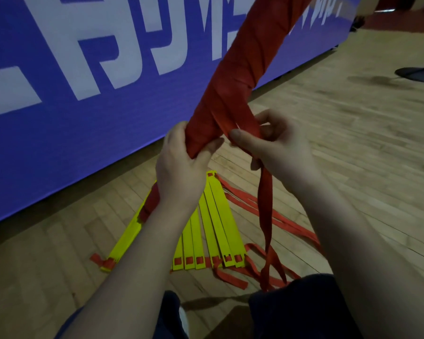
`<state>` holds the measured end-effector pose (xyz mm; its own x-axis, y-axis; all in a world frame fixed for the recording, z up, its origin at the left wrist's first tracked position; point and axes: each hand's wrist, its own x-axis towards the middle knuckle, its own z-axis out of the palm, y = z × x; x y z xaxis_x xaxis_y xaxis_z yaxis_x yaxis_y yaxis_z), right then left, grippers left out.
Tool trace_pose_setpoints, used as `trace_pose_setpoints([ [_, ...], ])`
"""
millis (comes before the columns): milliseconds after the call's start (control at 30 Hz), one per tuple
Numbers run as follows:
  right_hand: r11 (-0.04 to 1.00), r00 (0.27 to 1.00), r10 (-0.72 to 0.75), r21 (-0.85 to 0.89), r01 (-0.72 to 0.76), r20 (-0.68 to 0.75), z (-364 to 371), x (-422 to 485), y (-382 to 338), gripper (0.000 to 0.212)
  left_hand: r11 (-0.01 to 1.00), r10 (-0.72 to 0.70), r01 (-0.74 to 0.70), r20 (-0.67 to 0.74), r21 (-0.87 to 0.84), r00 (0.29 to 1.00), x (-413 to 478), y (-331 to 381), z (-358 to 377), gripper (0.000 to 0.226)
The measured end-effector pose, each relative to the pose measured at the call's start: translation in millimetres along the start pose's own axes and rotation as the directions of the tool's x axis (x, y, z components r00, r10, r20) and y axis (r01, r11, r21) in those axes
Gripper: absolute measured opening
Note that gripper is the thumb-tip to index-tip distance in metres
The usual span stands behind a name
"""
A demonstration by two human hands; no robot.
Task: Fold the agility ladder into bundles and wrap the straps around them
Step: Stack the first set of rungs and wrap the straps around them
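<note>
Hands first: my left hand (179, 165) has its fingers curled around the lower end of the red bundle (238, 77), which goes up and away from it on a slant and leaves the top edge of the view. My right hand (274, 145), just beside the left one, pinches the strap (267, 204) with the thumb lying on top, close against the bundle. Below this hand the strap hangs down, a little twisted, and reaches the floor (353, 143) near my knee (304, 304).

Under both hands, yellow rungs (213, 228) lie on the floor, side by side and spread like a fan, with red webbing through the slots at their near ends. Loose red straps (287, 223) lie under my right forearm, beside the rungs. Behind my left wrist one more rung carries a red wrap (152, 201); how far that wrap goes I cannot tell.

Beyond the hands stands a blue banner (71, 94) with white letters. Far right of the hands I see a dark stand base (419, 74).
</note>
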<state>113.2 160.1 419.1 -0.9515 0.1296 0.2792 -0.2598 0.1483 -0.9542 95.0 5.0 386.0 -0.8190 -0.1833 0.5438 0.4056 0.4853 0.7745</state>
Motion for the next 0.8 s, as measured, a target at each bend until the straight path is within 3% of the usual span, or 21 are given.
trace_pose_setpoints([
  [233,0.983,0.923,0.095,0.109,-0.146,0.373,-4.8,0.3,8.4,0.012,0.999,-0.040,0.039,-0.022,-0.032,0.999,11.1,-8.6,-12.6,0.034],
  [467,0.959,0.869,-0.027,0.259,-0.117,0.493,-15.4,3.8,8.7,0.022,0.936,-0.237,0.258,0.113,-0.239,0.965,12.4,2.8,-15.2,0.020],
  [633,0.991,0.922,-0.003,0.124,-0.048,0.386,-16.2,8.3,12.1,0.004,0.712,-0.356,0.470,0.310,-0.521,0.882,11.0,8.9,-13.8,0.030],
  [800,0.997,0.952,0.003,0.071,-0.026,0.307,-14.5,13.1,19.0,0.011,0.451,-0.384,0.677,0.558,-0.581,0.735,9.7,3.9,-13.2,0.036],
])
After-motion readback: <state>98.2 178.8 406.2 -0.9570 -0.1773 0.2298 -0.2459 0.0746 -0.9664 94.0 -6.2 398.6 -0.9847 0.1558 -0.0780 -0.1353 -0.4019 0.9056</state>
